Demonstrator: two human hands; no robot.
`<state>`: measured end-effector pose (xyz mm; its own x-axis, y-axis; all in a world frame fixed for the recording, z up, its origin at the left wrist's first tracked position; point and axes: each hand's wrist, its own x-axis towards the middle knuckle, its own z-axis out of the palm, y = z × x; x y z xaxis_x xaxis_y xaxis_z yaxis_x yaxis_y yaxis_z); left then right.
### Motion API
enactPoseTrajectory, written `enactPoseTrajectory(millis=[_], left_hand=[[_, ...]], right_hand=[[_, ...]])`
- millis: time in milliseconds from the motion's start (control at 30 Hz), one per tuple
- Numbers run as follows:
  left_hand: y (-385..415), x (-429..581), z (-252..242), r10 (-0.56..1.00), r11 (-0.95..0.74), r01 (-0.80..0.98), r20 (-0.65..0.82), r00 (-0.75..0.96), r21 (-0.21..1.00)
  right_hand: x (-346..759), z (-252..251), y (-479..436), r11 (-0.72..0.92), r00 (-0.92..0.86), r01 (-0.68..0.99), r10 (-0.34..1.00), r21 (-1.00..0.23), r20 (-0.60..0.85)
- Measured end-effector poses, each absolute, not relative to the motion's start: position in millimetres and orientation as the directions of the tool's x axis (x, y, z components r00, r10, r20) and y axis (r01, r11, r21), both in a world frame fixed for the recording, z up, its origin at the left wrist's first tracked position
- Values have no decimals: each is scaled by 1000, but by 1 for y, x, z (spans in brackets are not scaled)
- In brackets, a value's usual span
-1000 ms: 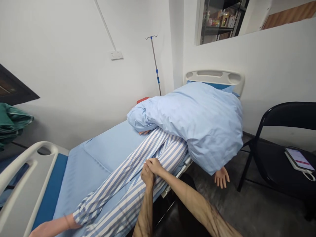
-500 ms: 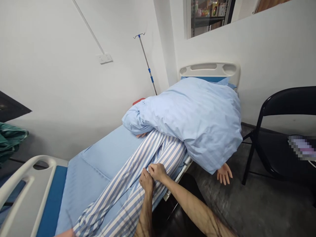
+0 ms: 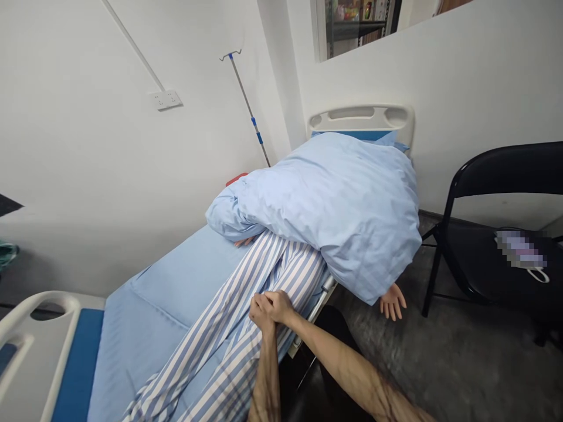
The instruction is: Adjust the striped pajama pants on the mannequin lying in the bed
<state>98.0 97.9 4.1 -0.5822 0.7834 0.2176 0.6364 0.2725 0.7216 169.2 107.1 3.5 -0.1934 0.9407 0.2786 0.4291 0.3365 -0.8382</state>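
Striped cotton patient trousers (image 3: 272,275) lay along the hospital bed (image 3: 123,328); the left hand (image 3: 261,313) and right hand (image 3: 279,306) had closed together over them, clenched, though whether they grasped the cloth could not be told.

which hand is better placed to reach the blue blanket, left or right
Right, probably: the right hand sits against the left hand over the striped trousers, closer to the pale blue blanket.
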Motion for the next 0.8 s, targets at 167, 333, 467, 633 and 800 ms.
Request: enactPoseTrajectory(millis=[167, 333, 467, 633, 800], left_hand=[[93, 98, 0, 811, 254, 618, 185, -555, 744], [97, 97, 6, 790, 270, 588, 174, -588, 763], [99, 96, 5, 834, 242, 669, 202, -513, 703], [101, 97, 3, 838, 279, 704, 192, -510, 654], [100, 99, -1, 780, 297, 569, 149, -608, 767]], right_hand=[[168, 5, 106, 341, -185, 490, 940, -803, 286], [172, 13, 111, 342, -249, 576, 939, -743, 238], [179, 34, 117, 453, -365, 656, 891, -604, 271], [182, 52, 128, 589, -462, 657, 808, -471, 365], [180, 26, 133, 477, -375, 731, 878, -488, 297]])
